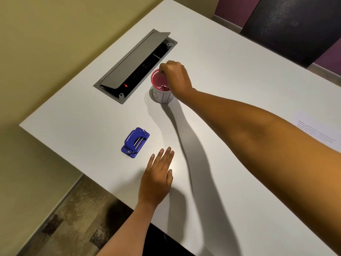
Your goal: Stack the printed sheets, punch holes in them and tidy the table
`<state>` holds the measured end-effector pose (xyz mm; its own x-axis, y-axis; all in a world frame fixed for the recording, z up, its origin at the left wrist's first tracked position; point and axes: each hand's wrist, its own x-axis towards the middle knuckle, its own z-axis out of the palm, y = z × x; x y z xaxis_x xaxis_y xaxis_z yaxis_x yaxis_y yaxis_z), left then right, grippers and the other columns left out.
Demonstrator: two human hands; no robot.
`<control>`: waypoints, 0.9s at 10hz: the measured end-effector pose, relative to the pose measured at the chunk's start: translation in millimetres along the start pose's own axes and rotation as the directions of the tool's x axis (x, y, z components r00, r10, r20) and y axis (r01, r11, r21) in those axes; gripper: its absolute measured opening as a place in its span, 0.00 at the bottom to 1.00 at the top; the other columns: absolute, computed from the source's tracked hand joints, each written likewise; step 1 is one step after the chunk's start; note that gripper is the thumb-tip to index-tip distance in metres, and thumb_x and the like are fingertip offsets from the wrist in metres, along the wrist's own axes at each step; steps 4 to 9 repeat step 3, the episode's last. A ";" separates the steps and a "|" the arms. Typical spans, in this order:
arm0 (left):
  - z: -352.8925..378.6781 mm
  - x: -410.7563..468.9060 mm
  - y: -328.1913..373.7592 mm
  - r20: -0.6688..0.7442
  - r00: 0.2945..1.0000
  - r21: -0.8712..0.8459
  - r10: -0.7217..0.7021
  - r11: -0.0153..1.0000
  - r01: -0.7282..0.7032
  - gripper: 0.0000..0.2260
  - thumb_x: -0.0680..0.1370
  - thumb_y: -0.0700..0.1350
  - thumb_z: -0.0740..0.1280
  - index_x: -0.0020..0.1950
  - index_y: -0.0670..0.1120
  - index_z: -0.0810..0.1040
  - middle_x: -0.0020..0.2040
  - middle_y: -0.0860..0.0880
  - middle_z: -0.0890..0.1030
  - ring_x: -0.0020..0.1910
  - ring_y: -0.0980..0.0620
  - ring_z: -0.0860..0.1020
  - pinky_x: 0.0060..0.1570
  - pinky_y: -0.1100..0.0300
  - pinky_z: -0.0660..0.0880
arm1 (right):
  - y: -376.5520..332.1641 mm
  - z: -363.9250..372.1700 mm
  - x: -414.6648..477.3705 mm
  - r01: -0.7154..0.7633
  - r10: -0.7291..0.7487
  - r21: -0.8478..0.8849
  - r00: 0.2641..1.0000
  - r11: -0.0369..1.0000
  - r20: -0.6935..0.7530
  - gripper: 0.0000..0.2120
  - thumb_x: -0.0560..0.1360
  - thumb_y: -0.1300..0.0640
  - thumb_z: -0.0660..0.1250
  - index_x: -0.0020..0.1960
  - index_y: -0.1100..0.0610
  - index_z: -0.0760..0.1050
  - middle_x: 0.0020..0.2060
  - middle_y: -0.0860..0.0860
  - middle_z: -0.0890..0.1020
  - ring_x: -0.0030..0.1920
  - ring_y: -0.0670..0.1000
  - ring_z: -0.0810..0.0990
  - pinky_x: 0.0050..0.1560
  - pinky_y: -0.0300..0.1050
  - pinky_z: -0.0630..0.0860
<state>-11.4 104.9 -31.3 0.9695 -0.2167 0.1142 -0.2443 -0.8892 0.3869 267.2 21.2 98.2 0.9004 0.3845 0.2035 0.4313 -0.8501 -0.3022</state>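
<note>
A blue hole punch [135, 142] lies on the white table [230, 74], left of centre. My left hand [158, 179] rests flat on the table just right of the punch, fingers spread, holding nothing. My right hand [175, 77] hovers over the rim of a pink-lined white cup [162, 89] marked with dark letters. Its fingers are pinched together over the cup's mouth; whether anything is between them is hidden. A printed sheet [317, 133] shows faintly at the right edge, past my right forearm.
An open grey cable hatch [134, 65] with a red light is set into the table behind the cup. A dark chair back [295, 24] stands at the far right. The table's left edge drops to a patterned floor [73, 215].
</note>
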 end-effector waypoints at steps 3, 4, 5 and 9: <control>-2.5 3.7 0.1 0.029 0.999 -0.038 -0.017 0.999 0.018 0.25 0.79 0.42 0.56 0.77 0.46 0.62 0.78 0.52 0.63 0.78 0.53 0.59 0.75 0.50 0.60 | 8.6 -26.5 -31.2 -0.060 0.164 0.267 0.906 0.962 -0.389 0.10 0.72 0.69 0.63 0.49 0.65 0.81 0.42 0.60 0.83 0.43 0.58 0.82 0.43 0.50 0.78; -2.5 3.7 0.1 0.029 0.999 -0.038 -0.017 0.999 0.018 0.25 0.79 0.42 0.56 0.77 0.46 0.62 0.78 0.52 0.63 0.78 0.53 0.59 0.75 0.50 0.60 | 8.6 -26.5 -31.2 -0.060 0.164 0.267 0.906 0.962 -0.389 0.10 0.72 0.69 0.63 0.49 0.65 0.81 0.42 0.60 0.83 0.43 0.58 0.82 0.43 0.50 0.78; -2.5 3.7 0.1 0.029 0.999 -0.038 -0.017 0.999 0.018 0.25 0.79 0.42 0.56 0.77 0.46 0.62 0.78 0.52 0.63 0.78 0.53 0.59 0.75 0.50 0.60 | 8.6 -26.5 -31.2 -0.060 0.164 0.267 0.906 0.962 -0.389 0.10 0.72 0.69 0.63 0.49 0.65 0.81 0.42 0.60 0.83 0.43 0.58 0.82 0.43 0.50 0.78; -2.5 3.7 0.1 0.029 0.999 -0.038 -0.017 0.999 0.018 0.25 0.79 0.42 0.56 0.77 0.46 0.62 0.78 0.52 0.63 0.78 0.53 0.59 0.75 0.50 0.60 | 8.6 -26.5 -31.2 -0.060 0.164 0.267 0.906 0.962 -0.389 0.10 0.72 0.69 0.63 0.49 0.65 0.81 0.42 0.60 0.83 0.43 0.58 0.82 0.43 0.50 0.78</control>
